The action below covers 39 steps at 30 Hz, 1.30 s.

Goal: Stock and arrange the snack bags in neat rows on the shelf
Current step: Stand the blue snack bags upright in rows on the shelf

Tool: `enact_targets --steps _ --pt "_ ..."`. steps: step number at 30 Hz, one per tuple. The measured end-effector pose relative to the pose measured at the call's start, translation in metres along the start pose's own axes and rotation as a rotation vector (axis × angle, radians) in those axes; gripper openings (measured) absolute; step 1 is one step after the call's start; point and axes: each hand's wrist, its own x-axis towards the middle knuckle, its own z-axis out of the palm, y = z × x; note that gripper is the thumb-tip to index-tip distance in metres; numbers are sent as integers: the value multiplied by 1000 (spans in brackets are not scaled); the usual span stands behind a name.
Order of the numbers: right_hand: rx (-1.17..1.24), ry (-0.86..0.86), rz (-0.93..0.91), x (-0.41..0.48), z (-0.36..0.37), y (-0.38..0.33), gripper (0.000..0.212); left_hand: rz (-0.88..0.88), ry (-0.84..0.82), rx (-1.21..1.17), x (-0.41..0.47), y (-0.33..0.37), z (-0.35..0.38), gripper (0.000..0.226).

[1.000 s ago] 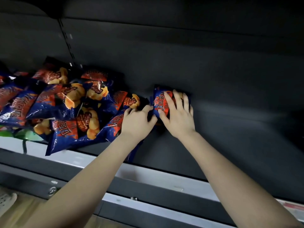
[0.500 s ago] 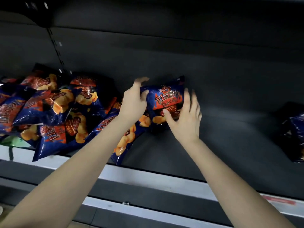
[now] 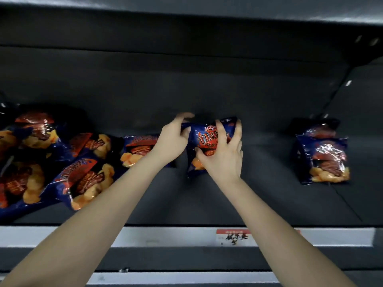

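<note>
snack bag (image 3: 209, 137) btwn both hands' grip

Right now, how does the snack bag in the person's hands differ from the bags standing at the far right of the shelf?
The held bag is gripped by the left hand and right hand; the right-hand bags stand untouched. The held bag is alone mid-shelf; the right-hand bags are lined up one behind another. They share the same blue-and-red packaging.

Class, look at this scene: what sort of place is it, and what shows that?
Most likely a shop aisle: a dark display shelf, many identical snack bags, and a handwritten price tag on its front rail.
</note>
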Motion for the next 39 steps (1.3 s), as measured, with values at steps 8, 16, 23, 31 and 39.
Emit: enact_targets --steps 8,16,23,31,39 --pt "-110 82 88 1 -68 98 78 23 -160 -157 10 57 97 45" --pt "-193 141 188 -16 -138 177 77 94 -295 -195 9 122 183 42" --pt "-278 -27 168 -34 -176 244 71 42 -243 177 5 123 241 45" --pt "-377 -98 108 -30 -166 255 65 -92 -488 637 -29 88 266 50" --pt "-487 -220 162 -25 -153 247 71 -60 -441 648 -40 80 266 49"
